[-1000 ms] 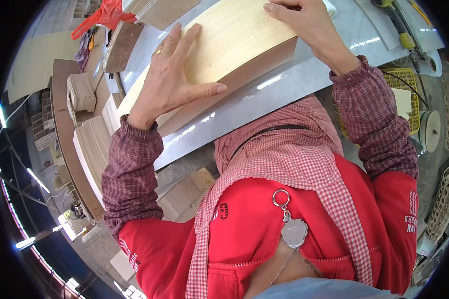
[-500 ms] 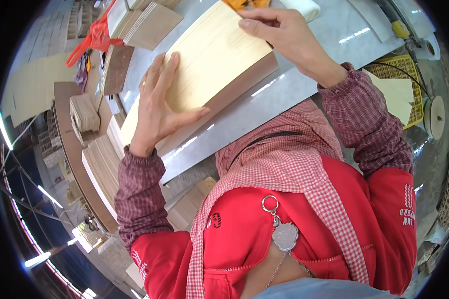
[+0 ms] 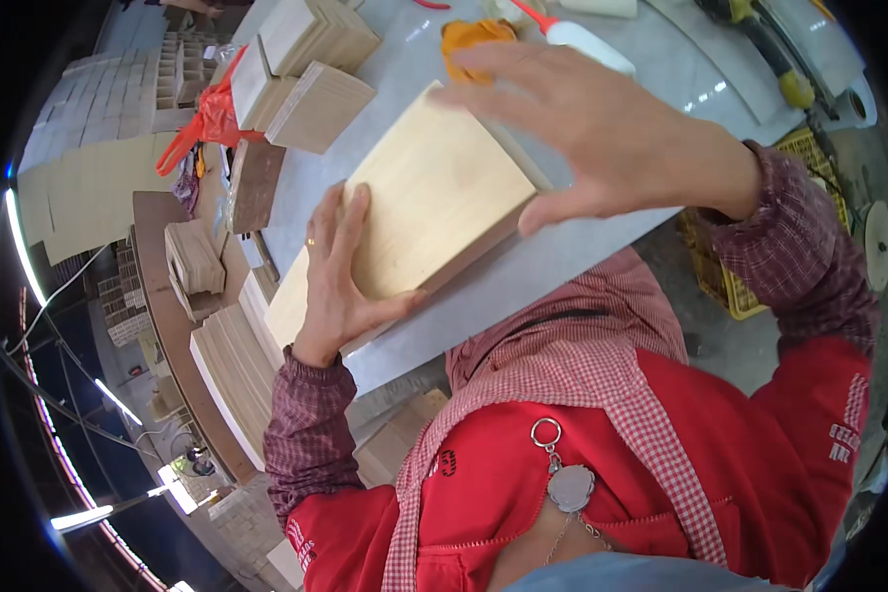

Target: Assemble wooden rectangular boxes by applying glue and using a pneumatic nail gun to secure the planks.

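Observation:
A thick, pale wooden block with a smooth top lies aslant on the grey tabletop in front of me. My left hand grips it towards its left end, fingers on the top face and thumb along the near edge. Over the block's right end is my right hand, slightly blurred, its fingers spread and nothing in them. Its thumb is close to the near right corner; whether it touches I cannot tell. Beyond that hand lie an orange cloth and a white squeeze bottle with a red nozzle.
Stacked wooden pieces stand at the back left beside a red plastic bag. More boards are piled along the left. A black and yellow tool lies at the far right, above a yellow plastic crate.
My right hand has opened and moved right, off the block's far corner. The view has shifted, so the cloth shows more fully and the bottle appears. My left hand keeps its place on the block.

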Demonstrator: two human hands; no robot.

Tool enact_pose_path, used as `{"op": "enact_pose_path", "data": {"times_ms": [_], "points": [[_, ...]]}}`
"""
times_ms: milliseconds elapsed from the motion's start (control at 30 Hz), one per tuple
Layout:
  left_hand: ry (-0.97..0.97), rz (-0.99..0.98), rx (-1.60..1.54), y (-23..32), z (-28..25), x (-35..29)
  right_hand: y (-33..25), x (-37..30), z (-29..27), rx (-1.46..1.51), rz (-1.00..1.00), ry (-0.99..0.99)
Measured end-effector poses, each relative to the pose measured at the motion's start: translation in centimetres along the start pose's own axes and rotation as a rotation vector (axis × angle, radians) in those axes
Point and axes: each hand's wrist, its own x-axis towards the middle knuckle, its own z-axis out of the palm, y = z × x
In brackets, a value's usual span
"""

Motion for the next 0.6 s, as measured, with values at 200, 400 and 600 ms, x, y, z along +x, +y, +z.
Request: {"op": "enact_pose_path", "data": {"times_ms": [200, 400, 600], "points": [[0.012, 0.038, -0.015, 0.2, 0.1, -0.3, -0.2, 5.3, 0.1, -0.147, -0.209, -0.518], [0.021, 0.033, -0.011, 0.1, 0.3, -0.2, -0.4, 6.9, 1.2, -0.147, -0.173, -0.819], [0.030, 0.039, -0.024, -0.2, 0.1, 0.1, -0.1, 7.0, 1.6, -0.129, -0.224, -0.800]]}}
